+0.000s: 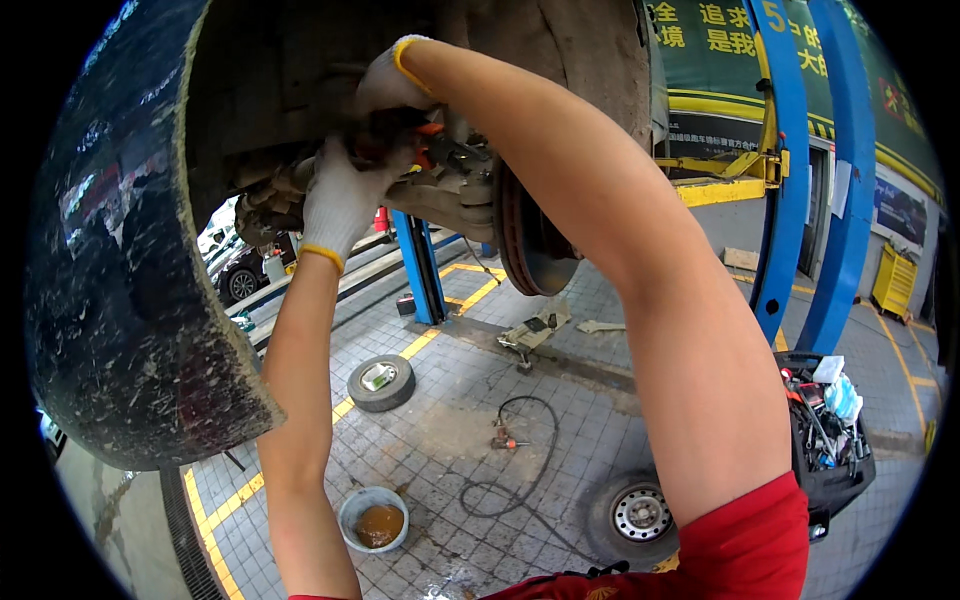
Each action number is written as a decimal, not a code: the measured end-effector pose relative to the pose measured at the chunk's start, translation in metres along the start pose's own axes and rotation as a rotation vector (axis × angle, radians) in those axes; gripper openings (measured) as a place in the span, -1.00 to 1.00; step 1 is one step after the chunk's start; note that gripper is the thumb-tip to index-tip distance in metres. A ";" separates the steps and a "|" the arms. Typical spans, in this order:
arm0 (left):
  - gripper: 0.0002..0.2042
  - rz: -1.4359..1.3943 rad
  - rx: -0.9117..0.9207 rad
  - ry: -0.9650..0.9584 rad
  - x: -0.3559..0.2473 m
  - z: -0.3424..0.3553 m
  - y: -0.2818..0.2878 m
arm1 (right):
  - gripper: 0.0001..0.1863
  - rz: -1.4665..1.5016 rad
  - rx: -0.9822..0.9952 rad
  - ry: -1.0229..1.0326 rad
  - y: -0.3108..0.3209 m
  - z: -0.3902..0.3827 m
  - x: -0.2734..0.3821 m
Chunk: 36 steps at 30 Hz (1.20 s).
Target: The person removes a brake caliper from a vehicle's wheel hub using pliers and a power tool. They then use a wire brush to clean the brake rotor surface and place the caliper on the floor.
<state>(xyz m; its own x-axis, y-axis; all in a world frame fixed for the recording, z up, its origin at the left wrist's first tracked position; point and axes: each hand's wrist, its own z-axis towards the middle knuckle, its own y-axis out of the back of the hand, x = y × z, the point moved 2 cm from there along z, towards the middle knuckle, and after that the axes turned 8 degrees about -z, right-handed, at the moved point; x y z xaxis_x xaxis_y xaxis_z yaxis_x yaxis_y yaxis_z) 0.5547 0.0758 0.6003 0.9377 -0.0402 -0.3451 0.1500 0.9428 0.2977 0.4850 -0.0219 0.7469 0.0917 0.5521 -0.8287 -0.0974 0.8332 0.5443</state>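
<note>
Overhead in a raised car's wheel well (565,60), both my hands wear white gloves with yellow cuffs. My left hand (345,195) reaches up to a dim under-car part with an orange piece (425,145), fingers curled at it; what they hold is unclear. My right hand (390,80) is higher, just above that part, its fingers lost in shadow and blur. Beside them are suspension parts (460,205) and a rusty brake disc (525,255). The dark, dirt-spattered body panel (140,300) fills the left side.
Blue lift posts (775,250) and a yellow lift arm (725,190) stand right. On the tiles lie a loose tyre (380,400), a basin of brown liquid (355,510), a hose (515,500), a wheel (610,530) and an open toolbox (830,460). A jack (535,330) sits farther back.
</note>
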 end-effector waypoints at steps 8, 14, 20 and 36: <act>-0.33 0.286 0.208 -0.100 -0.022 -0.012 -0.010 | -0.37 0.614 -0.105 -0.272 -0.020 0.000 -0.004; -0.40 0.364 0.225 -0.182 0.000 -0.009 -0.014 | -0.23 0.729 -0.222 -0.435 -0.007 -0.033 0.027; -0.41 0.311 0.435 -0.061 -0.013 0.004 -0.010 | -0.29 0.928 -0.279 -0.471 -0.016 -0.043 0.034; -0.44 0.004 0.423 -0.126 -0.001 0.015 0.000 | -0.43 0.987 -0.017 -0.512 -0.006 -0.065 0.055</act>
<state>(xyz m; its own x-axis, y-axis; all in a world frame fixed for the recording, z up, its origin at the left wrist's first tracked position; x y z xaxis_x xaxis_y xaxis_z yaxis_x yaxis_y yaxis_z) 0.5584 0.0711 0.6145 0.9655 -0.1016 -0.2396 0.2366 0.7259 0.6458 0.4261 0.0017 0.6899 0.3649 0.9232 0.1206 -0.3663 0.0232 0.9302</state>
